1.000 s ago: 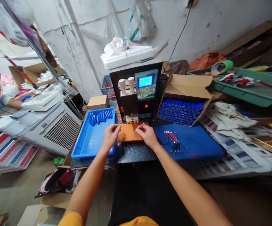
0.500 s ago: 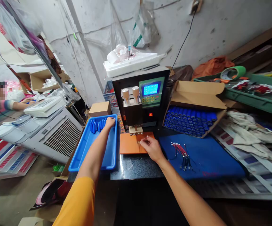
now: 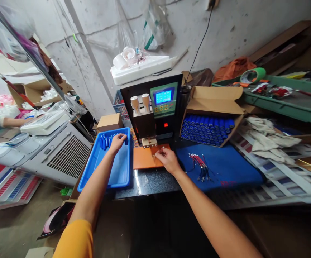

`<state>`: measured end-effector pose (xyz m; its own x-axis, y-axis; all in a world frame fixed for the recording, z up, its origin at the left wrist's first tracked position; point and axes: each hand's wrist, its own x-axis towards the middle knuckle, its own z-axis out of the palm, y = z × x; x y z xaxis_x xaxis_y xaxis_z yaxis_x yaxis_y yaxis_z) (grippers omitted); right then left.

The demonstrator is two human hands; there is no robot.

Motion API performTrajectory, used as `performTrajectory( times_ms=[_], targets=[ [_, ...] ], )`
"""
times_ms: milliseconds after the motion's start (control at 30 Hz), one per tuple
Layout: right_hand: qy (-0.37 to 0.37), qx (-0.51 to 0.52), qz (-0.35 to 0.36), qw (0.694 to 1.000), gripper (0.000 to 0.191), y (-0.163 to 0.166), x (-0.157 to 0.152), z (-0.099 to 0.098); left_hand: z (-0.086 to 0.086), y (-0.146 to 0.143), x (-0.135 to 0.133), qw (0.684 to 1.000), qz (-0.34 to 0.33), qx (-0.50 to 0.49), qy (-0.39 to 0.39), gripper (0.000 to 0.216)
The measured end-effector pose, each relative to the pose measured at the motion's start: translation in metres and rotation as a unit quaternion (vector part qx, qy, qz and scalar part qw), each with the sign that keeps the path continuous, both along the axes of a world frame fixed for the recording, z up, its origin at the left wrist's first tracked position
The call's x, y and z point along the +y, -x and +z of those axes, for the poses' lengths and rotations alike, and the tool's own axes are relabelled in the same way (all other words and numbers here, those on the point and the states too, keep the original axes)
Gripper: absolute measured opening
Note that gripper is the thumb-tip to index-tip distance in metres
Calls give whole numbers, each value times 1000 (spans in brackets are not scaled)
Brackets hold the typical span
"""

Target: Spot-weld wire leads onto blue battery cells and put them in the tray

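My left hand [image 3: 117, 142] hovers over the far end of a blue plastic tray [image 3: 109, 172], just beside a few blue cylindrical cells [image 3: 107, 141] lying there. Its fingers are loosely apart and I see nothing in them. My right hand [image 3: 167, 159] rests on an orange plate [image 3: 143, 159] under the electrodes of a black spot welder [image 3: 157, 107]. It pinches a thin wire [image 3: 155, 156]. A bundle of red and black wires [image 3: 200, 165] lies on a blue mat [image 3: 230, 172] to the right.
An open cardboard box [image 3: 214, 104] packed with blue cells stands right of the welder. Crumpled cloths [image 3: 265, 138] and a green tray [image 3: 284, 104] lie further right. A white vented machine [image 3: 61, 154] stands left of the bench. Beyond it, another person's arm [image 3: 7, 121] shows.
My left hand left the orange plate, reached to the cells at the tray's far end and has now drawn back a little. My right hand stayed at the plate. The view shifted slightly.
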<state>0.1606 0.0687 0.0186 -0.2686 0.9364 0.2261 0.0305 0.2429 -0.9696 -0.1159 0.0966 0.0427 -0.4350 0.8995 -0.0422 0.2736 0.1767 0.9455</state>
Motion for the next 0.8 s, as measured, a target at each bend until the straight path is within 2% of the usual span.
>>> performTrajectory(
  times_ms=[100, 200, 300, 400, 567, 667, 800],
  targets=[
    [9, 13, -1, 1000, 20, -1, 0, 3, 1, -23, -30, 993, -18, 38, -112, 26],
    [31, 38, -1, 999, 21, -2, -1, 4, -11, -62, -56, 981, -57, 36, -180, 29],
    [47, 62, -8, 997, 20, -2, -1, 3, -26, -100, -72, 978, -78, 31, -191, 27],
    [48, 71, -17, 996, 19, -1, -3, 2, -35, -121, -78, 978, -71, 59, -185, 24],
    [38, 76, -25, 996, 17, 2, -3, 1, -32, -131, -77, 982, -94, 63, -150, 24],
    [35, 81, -39, 995, 17, 3, -1, -2, -31, -138, -74, 980, -117, 31, -158, 26],
    [50, 103, -42, 993, 17, 2, 1, -3, -35, -148, -70, 979, -104, 26, -174, 25]
  ],
)
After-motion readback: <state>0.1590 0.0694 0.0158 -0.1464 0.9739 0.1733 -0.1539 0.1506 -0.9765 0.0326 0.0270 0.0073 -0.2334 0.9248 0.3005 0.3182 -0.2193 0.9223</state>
